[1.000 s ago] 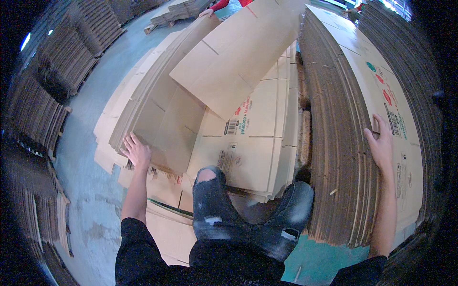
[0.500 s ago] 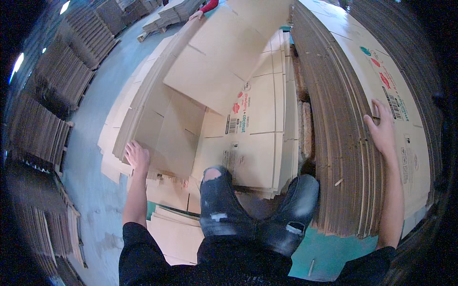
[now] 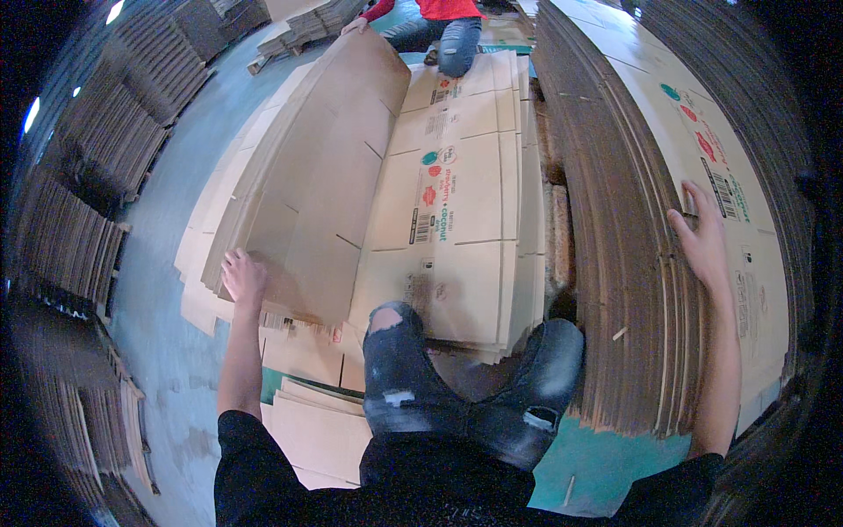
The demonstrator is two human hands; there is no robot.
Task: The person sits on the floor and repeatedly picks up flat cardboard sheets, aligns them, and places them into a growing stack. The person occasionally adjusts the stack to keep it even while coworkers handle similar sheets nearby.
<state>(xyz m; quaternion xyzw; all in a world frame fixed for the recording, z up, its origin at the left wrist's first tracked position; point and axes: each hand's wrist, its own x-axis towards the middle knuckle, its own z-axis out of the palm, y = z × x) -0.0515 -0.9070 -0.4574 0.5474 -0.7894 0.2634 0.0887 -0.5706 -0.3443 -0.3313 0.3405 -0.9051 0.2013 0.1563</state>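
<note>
My left hand (image 3: 244,274) is curled over the near edge of a bundle of flat cardboard sheets (image 3: 307,189), which leans up on the left with its plain brown side towards me. Beside it lies a stack of printed flat cardboard (image 3: 479,206), with red, green and black print, between my knees and a co-worker. My right hand (image 3: 702,233) rests on the top edge of a tall cardboard stack (image 3: 764,272) on the right, its thumb and fingers apart. At the far end of the leaning bundle, a co-worker's hand (image 3: 355,25) holds its upper corner.
A co-worker in a red top (image 3: 450,9) kneels at the far end. More cardboard stacks (image 3: 66,228) line the left side beyond the blue-grey floor (image 3: 167,325). Loose sheets (image 3: 316,430) lie by my left knee. A narrow gap with brown blocks (image 3: 558,233) runs beside the right stack.
The large sheet that slanted across the middle now lies against the leaning bundle, uncovering the printed stack and the kneeling co-worker. My left hand has shifted slightly; my right hand stays on its stack.
</note>
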